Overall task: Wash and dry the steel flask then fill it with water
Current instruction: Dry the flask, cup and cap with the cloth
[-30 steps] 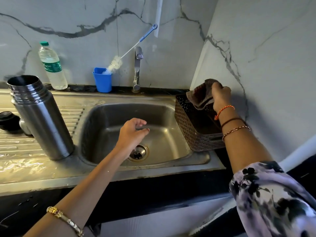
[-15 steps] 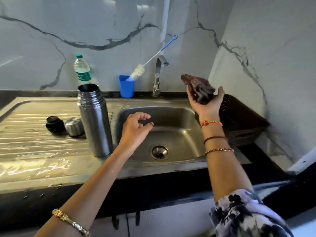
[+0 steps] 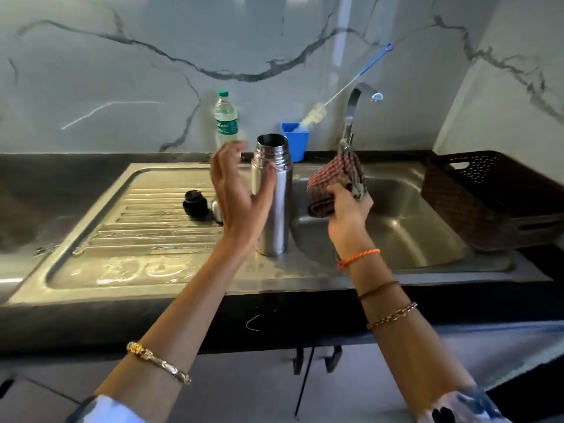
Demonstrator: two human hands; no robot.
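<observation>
Flask (image 3: 272, 196) stands upright and uncapped on the steel counter (image 3: 146, 239) at the sink's left edge. Left hand (image 3: 236, 193), released and spread, reaches beside its neck; right hand (image 3: 348, 209) grasps the folded cloth (image 3: 334, 181). Grip the body firmly mid-height, then wipe downward from the threads.

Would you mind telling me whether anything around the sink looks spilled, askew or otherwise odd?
Only minor things: water is pooled on the ribbed steel draining board, and the blue-handled bottle brush leans steeply out of the small blue plastic cup. The open steel flask stands upright.
</observation>
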